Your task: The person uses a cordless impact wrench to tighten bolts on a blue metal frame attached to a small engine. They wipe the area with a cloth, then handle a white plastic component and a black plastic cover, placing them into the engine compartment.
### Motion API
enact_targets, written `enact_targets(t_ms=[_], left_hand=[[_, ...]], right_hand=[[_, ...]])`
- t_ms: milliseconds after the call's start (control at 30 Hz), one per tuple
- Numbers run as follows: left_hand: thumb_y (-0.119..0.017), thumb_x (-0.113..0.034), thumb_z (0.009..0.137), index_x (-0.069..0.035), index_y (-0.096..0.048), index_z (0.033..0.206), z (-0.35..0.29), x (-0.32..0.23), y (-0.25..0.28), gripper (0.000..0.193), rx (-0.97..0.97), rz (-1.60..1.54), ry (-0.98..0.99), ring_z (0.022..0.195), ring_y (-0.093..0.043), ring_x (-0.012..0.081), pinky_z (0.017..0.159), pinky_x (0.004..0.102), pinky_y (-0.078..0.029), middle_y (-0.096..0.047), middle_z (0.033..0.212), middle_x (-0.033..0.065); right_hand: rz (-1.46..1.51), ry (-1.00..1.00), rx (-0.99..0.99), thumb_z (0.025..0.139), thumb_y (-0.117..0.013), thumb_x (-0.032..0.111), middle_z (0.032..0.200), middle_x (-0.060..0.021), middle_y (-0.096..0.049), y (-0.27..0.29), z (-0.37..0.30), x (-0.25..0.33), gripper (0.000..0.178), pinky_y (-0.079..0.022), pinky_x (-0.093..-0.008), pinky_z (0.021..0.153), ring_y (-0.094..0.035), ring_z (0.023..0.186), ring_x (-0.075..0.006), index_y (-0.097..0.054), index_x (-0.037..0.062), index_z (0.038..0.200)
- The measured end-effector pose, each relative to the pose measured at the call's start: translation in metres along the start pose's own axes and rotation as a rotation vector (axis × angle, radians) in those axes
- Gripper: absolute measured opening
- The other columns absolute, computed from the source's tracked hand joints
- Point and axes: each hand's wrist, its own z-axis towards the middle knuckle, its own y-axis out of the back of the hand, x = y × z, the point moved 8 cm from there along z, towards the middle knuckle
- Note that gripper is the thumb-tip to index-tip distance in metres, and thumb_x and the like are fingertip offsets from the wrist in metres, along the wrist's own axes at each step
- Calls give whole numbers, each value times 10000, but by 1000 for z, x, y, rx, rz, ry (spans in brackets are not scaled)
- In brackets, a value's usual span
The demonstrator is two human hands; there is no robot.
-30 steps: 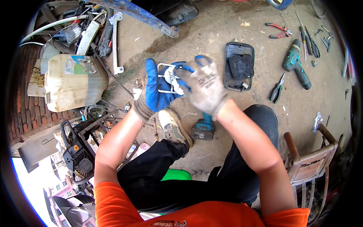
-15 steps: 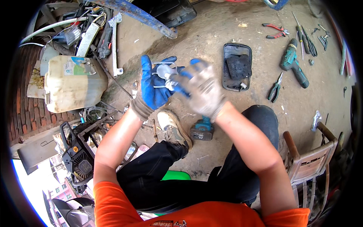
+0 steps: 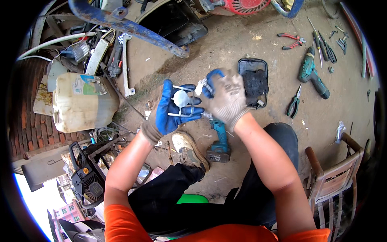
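My left hand (image 3: pixel 164 117), in a blue-palmed work glove, is palm up with its fingers extended beneath a pale wire-frame part with a round white disc (image 3: pixel 181 98) at its centre. The part rests across the fingers. To its right, my right hand (image 3: pixel 229 96), gloved the same way, is closed with its back upward. A small whitish piece (image 3: pixel 199 87) sticks out from its fingertips; blur hides its exact kind. A gap separates that piece from the framed part. Below my hands, a teal cordless power tool (image 3: pixel 219 139) lies on the ground.
A black tray (image 3: pixel 264 65) holding a dark foam-like pad (image 3: pixel 255 82) lies beside my right hand. Farther right are pliers (image 3: pixel 294 105), a teal drill (image 3: pixel 308 68) and red-handled cutters (image 3: pixel 291 41). A plastic jerrycan (image 3: pixel 66 105) stands left; a blue metal bar (image 3: pixel 141 34) crosses above.
My right hand has drawn away from the framed part toward the right, with the small whitish piece at its fingertips. The disc and frame now show uncovered. The whole view has shifted slightly.
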Motion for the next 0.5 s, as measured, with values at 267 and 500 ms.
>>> enact_targets(t_ms=[267, 500], left_hand=[[-343, -704, 869, -31, -442, 1326, 0, -14, 23, 819, -45, -161, -98, 1003, -628, 364, 867, 471, -526, -592, 1178, 213], [-359, -686, 878, -99, -373, 1390, -2, -30, 28, 779, -113, 11, -163, 1037, -622, 306, 883, 458, -519, -593, 1176, 180]], right_hand=[[201, -143, 125, 767, -617, 259, 992, -209, -639, -12, 2, -34, 320, -458, -409, 875, -612, 973, -330, -646, -3, 948], [-24, -51, 140, 826, -565, 269, 1108, -182, -616, -19, 2, -34, 412, -470, -404, 888, -594, 1071, -255, -581, 11, 1146]])
